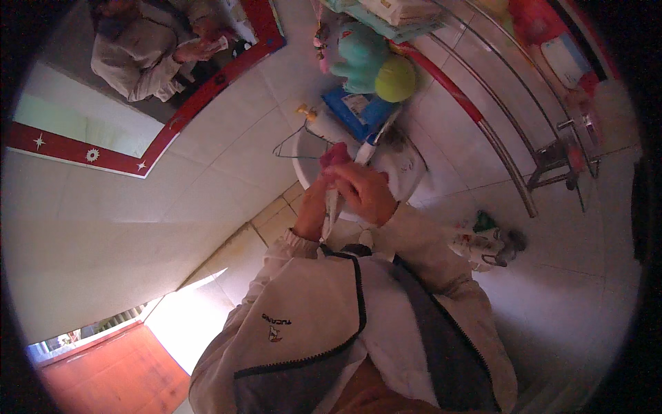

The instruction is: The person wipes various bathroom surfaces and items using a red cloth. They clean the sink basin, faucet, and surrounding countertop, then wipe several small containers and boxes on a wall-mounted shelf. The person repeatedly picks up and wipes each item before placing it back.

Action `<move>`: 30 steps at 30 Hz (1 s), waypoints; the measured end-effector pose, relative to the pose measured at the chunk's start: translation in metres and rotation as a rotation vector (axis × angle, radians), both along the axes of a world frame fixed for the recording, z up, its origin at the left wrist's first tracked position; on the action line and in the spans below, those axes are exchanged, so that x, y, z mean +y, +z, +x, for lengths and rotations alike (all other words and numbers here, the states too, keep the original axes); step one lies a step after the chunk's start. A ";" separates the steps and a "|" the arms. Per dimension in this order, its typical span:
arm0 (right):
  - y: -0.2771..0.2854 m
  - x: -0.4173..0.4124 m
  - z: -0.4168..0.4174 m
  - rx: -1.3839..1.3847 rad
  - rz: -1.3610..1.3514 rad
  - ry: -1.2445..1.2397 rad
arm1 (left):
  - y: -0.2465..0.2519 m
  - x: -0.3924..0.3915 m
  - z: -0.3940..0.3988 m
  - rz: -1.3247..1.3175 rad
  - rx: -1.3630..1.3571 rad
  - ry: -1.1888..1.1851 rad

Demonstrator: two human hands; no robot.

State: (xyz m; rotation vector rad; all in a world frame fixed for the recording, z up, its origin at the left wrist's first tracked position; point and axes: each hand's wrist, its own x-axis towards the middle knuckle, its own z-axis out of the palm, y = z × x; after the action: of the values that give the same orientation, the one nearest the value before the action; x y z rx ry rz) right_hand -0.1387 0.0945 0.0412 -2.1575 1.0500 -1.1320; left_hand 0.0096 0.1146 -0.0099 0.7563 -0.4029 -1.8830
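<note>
My left hand (312, 209) and my right hand (366, 192) are together in front of my body, above a white washbasin (305, 160). Both are closed around a crumpled cloth (335, 154) that looks pink at its upper end. A narrow white strip (331, 213) hangs down between my wrists; whether it belongs to the cloth, I cannot tell. My fingers hide most of what they hold. Just beyond my right hand, a slim white object (365, 152) with a blue part lies over the basin.
A wire hanger (300, 156), a pump bottle (326, 126) and a blue packet (357, 111) lie at the basin's far side. Above them are a yellow-green ball (395, 79) and a teal item (362, 56). Metal rails (504, 150) run along the right wall; a red-framed mirror (201, 90) hangs left.
</note>
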 end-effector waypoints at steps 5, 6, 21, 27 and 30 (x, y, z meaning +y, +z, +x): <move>0.014 -0.001 -0.007 0.117 -0.035 -0.065 | -0.011 0.002 0.007 -0.069 -0.187 -0.038; 0.020 -0.004 -0.011 0.174 -0.034 -0.103 | 0.002 0.002 0.002 -0.082 -0.248 -0.018; -0.005 0.031 0.005 -0.083 0.121 -0.053 | 0.006 0.000 0.001 -0.111 -0.405 0.034; -0.006 0.059 0.007 -0.086 0.355 0.048 | 0.007 -0.006 0.007 0.012 -0.210 -0.058; -0.009 0.071 0.008 0.017 0.354 0.117 | 0.023 -0.003 0.007 0.178 -0.254 -0.043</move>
State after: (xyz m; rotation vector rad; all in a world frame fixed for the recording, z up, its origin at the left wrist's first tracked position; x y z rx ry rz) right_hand -0.1305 0.1657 0.0318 -1.9210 1.0296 -0.8072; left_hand 0.0165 0.1111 0.0129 1.1205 -0.4155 -1.8856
